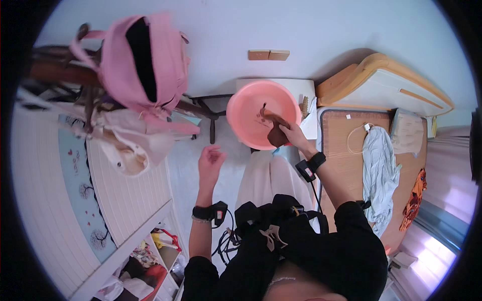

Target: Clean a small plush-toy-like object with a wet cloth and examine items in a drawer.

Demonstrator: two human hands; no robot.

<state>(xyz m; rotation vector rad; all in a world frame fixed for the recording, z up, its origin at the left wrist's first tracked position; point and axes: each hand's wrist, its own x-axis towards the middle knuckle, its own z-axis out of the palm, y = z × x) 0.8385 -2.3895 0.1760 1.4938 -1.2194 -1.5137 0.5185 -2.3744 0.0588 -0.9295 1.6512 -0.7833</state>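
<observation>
Brown cloth (277, 134) hangs over the near right part of a pink basin, held by the right hand (296, 138) and trailing into a thin end toward the basin's middle. Nearest of all are the person's knees in pale trousers (271, 178), lying just below the near rim, which probably explains the bent arms: everything is within easy reach of the lap. Both wrists wear strapped black boxes, the left box (219, 213) and the right box (305, 170), likely bound on so that the fingers stay free. The right hand pinches the cloth at one edge between thumb and fingers, letting the rest droop. The left hand (212, 156) holds nothing; its fingers curl loosely in the air, left of the knees and apart from the basin. The pink basin (246, 125) sits with its mouth up, its walls ringing the space under the cloth, so anything falling from there would mostly land inside. Behind it a white surface (304, 86) shows; whether that carries the basin's full weight, I cannot tell. To the right, a bed (341, 145) bears a crumpled pale blue garment (379, 175), seemingly just dropped flat there. To the left, a pink backpack (118, 75) gapes open against a dark wooden frame (60, 72), which appears to prop it up. Farthest, two wall plates (258, 55) sit side by side above the surface.
</observation>
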